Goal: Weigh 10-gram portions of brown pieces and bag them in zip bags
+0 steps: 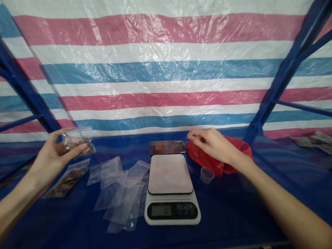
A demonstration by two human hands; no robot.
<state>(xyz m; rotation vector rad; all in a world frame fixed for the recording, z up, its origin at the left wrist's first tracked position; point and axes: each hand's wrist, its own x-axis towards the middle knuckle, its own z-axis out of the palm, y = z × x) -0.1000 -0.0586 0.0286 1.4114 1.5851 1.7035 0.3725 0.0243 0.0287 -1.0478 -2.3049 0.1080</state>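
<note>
My left hand point(56, 150) grips a clear zip bag point(79, 142) partly filled with small brown pieces, held above the table at the left. Just below it lies another filled zip bag point(68, 180) with similar brown contents. Over the red plastic bag point(203, 157) hovers my right hand point(211, 144), its fingers curled inward; whether anything is between them is hidden. A small clear plastic cup point(207, 175) stands beside the red bag. Between my hands, the white digital kitchen scale point(170, 174) has a bare platform, and its display seems to read zero.
Several flat, unfilled zip bags point(122, 197) overlap left of the scale. Behind the scale lies a dark, partly blurred item point(167, 147). Blue metal frame bars point(285, 64) rise on both sides, before a striped plastic sheet point(163, 70). Flat packets point(319, 141) lie at far right.
</note>
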